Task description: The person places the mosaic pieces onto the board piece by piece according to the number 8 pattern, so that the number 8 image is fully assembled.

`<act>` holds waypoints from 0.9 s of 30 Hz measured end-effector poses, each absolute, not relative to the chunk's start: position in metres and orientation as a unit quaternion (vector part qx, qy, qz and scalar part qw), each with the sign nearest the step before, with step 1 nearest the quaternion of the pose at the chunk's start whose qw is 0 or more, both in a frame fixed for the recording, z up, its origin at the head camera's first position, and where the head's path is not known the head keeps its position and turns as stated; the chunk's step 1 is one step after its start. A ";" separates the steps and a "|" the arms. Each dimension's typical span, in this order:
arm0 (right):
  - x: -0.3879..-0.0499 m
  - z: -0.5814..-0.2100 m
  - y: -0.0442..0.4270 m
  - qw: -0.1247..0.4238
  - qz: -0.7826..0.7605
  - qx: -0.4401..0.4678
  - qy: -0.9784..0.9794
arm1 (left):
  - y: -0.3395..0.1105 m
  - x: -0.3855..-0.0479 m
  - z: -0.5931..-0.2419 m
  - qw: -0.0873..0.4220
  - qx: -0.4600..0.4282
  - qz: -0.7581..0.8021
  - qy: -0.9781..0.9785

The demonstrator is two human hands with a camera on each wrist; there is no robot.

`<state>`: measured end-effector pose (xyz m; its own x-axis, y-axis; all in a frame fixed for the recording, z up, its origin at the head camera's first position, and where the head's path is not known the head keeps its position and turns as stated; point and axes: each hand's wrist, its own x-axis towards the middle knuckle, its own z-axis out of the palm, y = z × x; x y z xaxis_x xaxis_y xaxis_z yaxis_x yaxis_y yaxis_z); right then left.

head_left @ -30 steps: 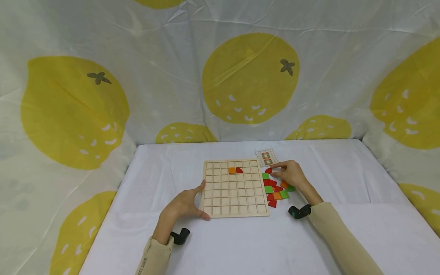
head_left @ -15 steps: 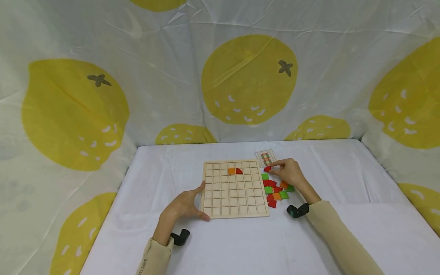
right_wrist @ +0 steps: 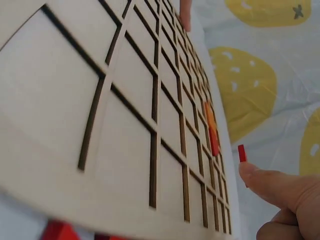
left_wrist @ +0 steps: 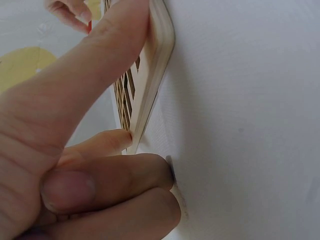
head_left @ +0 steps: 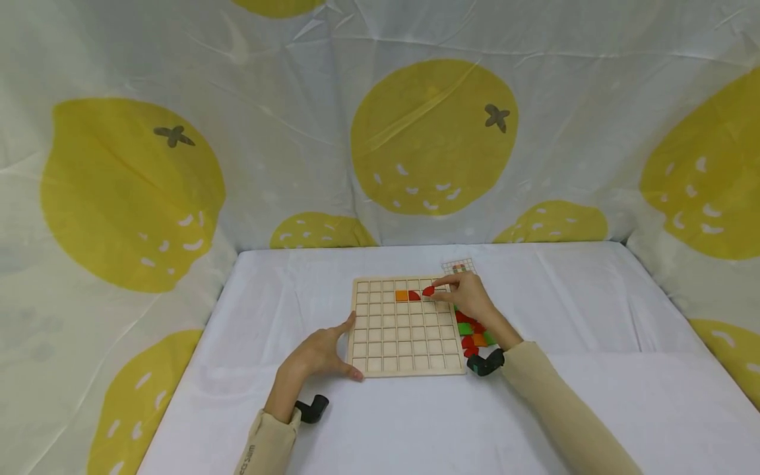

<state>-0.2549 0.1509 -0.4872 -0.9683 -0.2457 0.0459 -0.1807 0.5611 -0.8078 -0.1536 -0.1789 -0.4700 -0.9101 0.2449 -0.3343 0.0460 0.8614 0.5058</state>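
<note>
A light wooden grid board lies flat on the white cloth. My left hand rests at its near left corner; thumb and index finger touch the board's edge, and the other fingers are bent below them in the left wrist view. Between thumb and fingertips, my right hand pinches a red rounded tile above the upper right cells. In the right wrist view this tile shows edge-on, apart from the board. An orange square tile and a red quarter-circle tile sit side by side in cells.
Beside the board's right edge lie several loose red, green and orange tiles, partly behind my right arm. A pattern card lies at the upper right corner, partly covered. A lemon-print curtain hangs behind.
My right hand has carried the red rounded tile leftward from the loose tiles to above the board. The left hand keeps its place at the board's corner.
</note>
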 end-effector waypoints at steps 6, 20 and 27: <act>-0.256 -0.488 0.125 0.042 -0.450 -0.136 0.881 | -0.177 -0.153 -0.470 0.199 0.078 0.247 0.945; -0.257 -0.495 0.091 0.075 -0.464 -0.136 0.872 | -0.176 -0.153 -0.470 0.198 0.081 0.252 0.944; -0.260 -0.499 0.079 0.070 -0.464 -0.143 0.872 | -0.179 -0.153 -0.468 0.198 0.077 0.249 0.945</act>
